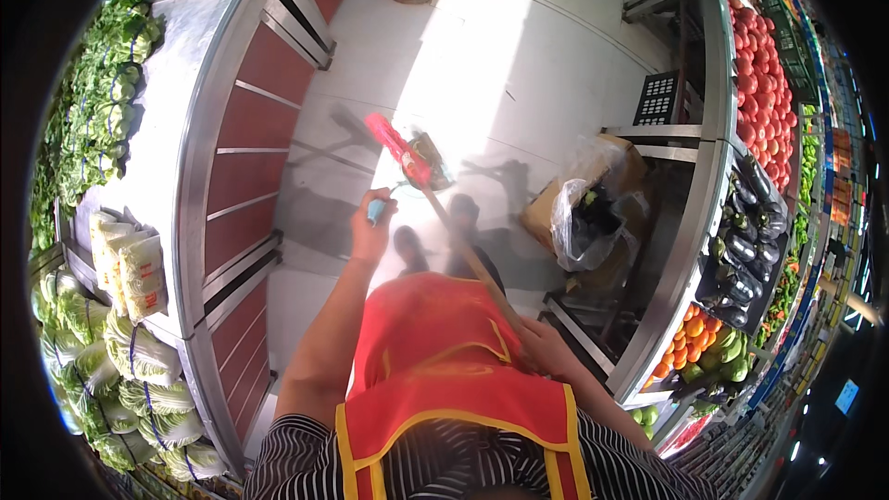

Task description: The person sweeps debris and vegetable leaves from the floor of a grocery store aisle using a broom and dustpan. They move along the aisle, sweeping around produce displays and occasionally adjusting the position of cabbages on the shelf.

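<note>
My left hand (371,229) grips the light-blue handle (376,210) of what looks like a dustpan (419,192). Dark debris (432,153) shows in or around the pan; glare blurs its outline. Across the pan lies a broom's bright pink head (397,147), which hides part of it. The broom's wooden stick (467,250) runs back past my red apron (424,333) on its right side. My right hand (545,347) is closed around the stick near my waist. Both my shoes are on the floor just behind the pan.
Produce stands line both sides: napa cabbages (139,403) at left, tomatoes (760,97) and eggplants (746,250) at right. A cardboard box (542,215) with a plastic bag (573,253) sits low at right. Strong sunlight crosses the tiled floor (444,69).
</note>
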### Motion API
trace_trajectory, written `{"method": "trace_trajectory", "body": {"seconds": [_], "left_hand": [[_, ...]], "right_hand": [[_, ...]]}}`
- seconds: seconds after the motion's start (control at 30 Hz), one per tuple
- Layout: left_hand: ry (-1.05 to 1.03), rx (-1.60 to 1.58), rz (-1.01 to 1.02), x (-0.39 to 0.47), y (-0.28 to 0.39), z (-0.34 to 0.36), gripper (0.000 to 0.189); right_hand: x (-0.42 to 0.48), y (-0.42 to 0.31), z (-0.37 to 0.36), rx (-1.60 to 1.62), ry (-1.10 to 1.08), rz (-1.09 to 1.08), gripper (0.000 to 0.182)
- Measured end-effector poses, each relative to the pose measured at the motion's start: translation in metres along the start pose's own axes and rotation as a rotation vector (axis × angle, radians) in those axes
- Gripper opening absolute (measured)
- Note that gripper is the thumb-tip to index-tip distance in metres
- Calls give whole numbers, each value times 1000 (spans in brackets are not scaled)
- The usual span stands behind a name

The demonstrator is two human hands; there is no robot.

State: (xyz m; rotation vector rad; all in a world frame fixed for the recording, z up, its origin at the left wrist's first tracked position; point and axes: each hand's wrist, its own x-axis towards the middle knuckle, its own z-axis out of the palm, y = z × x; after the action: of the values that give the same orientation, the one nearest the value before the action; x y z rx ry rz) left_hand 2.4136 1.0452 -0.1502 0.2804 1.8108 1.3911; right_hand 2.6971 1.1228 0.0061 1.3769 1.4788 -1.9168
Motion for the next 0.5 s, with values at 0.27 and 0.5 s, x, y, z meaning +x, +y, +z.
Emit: {"method": "trace_trajectory", "body": {"seconds": [0.27, 0.5], "left_hand": [[104, -160, 10, -54, -2, -66, 5], [299, -192, -5, -56, -13, -66, 6]], "right_hand": [[68, 46, -35, -451, 273, -235, 29], [178, -9, -1, -703, 225, -336, 20]]}}
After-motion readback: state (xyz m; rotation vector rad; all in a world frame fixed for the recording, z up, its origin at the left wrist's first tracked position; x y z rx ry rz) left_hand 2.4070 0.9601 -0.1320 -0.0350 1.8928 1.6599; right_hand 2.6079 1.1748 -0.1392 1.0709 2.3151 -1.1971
